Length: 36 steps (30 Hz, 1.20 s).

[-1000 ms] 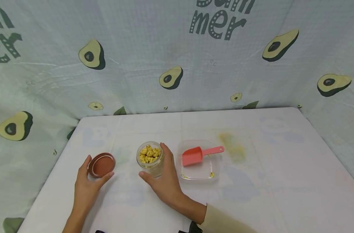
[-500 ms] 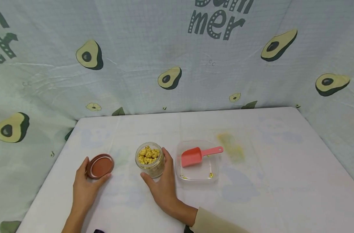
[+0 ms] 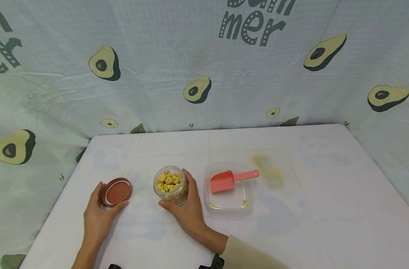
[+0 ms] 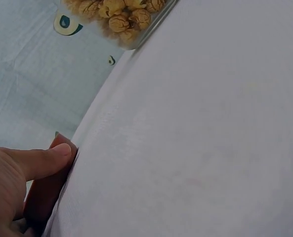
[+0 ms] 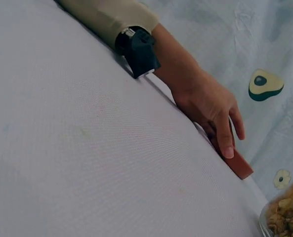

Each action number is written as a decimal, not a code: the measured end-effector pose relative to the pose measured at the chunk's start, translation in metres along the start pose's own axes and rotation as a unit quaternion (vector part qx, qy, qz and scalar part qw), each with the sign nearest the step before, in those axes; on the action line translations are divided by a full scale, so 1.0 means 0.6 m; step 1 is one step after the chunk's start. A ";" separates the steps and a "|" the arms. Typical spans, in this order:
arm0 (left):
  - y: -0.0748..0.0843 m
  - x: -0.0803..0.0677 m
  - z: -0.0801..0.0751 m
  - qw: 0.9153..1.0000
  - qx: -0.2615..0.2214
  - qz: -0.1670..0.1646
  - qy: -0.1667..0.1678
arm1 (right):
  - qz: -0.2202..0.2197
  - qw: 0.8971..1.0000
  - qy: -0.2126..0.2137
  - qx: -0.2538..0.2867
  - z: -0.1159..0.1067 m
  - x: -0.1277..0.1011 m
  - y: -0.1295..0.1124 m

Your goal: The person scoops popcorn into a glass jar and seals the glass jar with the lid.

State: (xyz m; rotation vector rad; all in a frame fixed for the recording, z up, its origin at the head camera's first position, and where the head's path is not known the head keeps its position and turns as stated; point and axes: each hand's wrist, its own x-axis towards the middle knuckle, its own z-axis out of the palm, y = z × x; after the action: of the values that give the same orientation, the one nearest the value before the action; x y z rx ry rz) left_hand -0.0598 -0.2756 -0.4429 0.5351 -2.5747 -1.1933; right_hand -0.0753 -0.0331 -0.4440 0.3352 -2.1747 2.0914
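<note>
My left hand point(image 3: 98, 218) grips the rim of a reddish-brown lid point(image 3: 117, 192), thumb on its near side. The lid's inside faces up; in the left wrist view the lid point(image 4: 47, 192) stays low by the table. To its right, my right hand point(image 3: 189, 213) holds a clear jar point(image 3: 179, 194) of yellow popcorn point(image 3: 169, 182), thumb in front and fingers round the right side. The jar's mouth is uncovered. My left hand point(image 5: 210, 103) also shows in the right wrist view, with part of the jar point(image 5: 287, 215) at the lower right edge.
Right of the jar stands a clear plastic tub point(image 3: 228, 205) with a few yellow crumbs. A coral scoop point(image 3: 224, 181) lies across it, handle over the right rim. A yellow stain point(image 3: 268, 170) marks the white tablecloth point(image 3: 312, 194). An avocado-print curtain point(image 3: 150, 56) hangs behind.
My right hand has closed in on the jar and shifted it slightly left, tilting it a little. The left hand and lid have hardly moved.
</note>
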 end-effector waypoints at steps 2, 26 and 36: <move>0.000 0.000 0.001 1.000 -0.001 -0.006 0.004 | -0.003 1.000 -0.014 0.001 0.001 0.001 0.002; 0.042 -0.025 -0.024 0.966 -0.066 0.243 -0.059 | -0.018 0.997 -0.076 -0.022 0.012 0.015 0.022; 0.073 -0.030 -0.041 0.946 -0.060 0.311 -0.066 | -0.011 0.997 -0.076 -0.020 0.011 0.013 0.022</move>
State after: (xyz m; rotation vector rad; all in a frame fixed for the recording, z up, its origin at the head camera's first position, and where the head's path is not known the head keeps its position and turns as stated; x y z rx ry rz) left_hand -0.0437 -0.2585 -0.3949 -0.3806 -2.4530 -1.1574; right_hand -0.0855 -0.0401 -0.4551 0.5284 -2.2811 2.0714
